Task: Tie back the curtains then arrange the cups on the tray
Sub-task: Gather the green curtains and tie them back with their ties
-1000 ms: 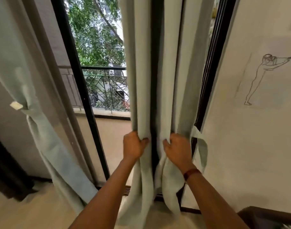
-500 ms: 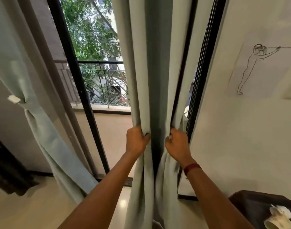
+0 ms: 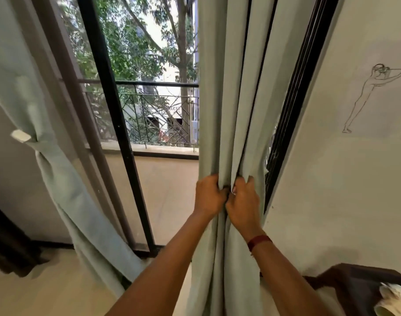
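Head view: both hands are on the pale green curtain (image 3: 222, 110), which hangs in front of the right side of the glass door. The left hand (image 3: 208, 196) and the right hand (image 3: 244, 202) meet knuckle to knuckle at the same height. Each has its fingers curled round a bundle of folds, so the cloth is pinched into one narrow column there and hangs loose below. I read this hold as gathering: the panel has to be squeezed slim before a band can go round it. No band for this curtain is visible; it may be hidden behind the folds. A red wristband (image 3: 258, 241) sits on the right wrist.

Well to the left of that curtain, a second curtain (image 3: 65, 179) is already drawn aside. A matching fabric tieback (image 3: 39, 145) cinches it and runs to a white wall hook (image 3: 19, 135), which explains its slanted fall to the floor. So the curtain step looks about half done.

To the right of the gathered curtain and lower, a dark table (image 3: 354, 283) carries what look like cups (image 3: 393, 302), pale and blurred at the picture's corner. I see no tray. Those likely wait until the curtain is tied. The risk now is folds slipping free if one hand lets go to reach for a band.
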